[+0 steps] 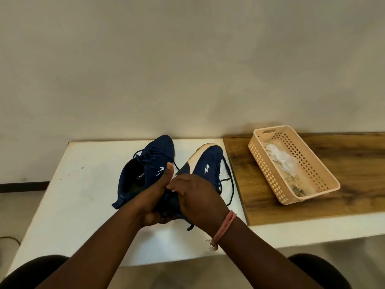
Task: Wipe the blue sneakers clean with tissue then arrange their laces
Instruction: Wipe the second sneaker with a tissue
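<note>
Two navy-blue sneakers of knitted mesh are shown on a smooth white table (pixel 68 197), set against a plain pale wall (pixel 187 59). The left sneaker (pixel 145 165) rests upright with its rounded toe pointing far, its dark opening exposed and a small white logo visible on its side. The right sneaker (pixel 205 163) is tilted on its side, so that its white rubber sole edge and a white zigzag logo are presented; its heel is lifted off the table by both hands. The left hand (pixel 155 201) is cupped under the heel, with fingers curled round it and the thumb extended upward beside the left sneaker. The right hand (pixel 195 195) is laid over the heel with fingers bent and together; a small white scrap, apparently tissue (pixel 174 189), is seen at its fingertips, though the pinch itself cannot be told. Thin dark laces (pixel 230 182) trail loosely over the table to the right of the tilted sneaker. A pink cord bracelet (pixel 225 228) is worn on the right wrist. Farther right, a wood-grain board (pixel 354 163) bears a beige perforated plastic basket (pixel 268 170) of rectangular shape, in which crumpled white tissue (pixel 281 159) lies.
</note>
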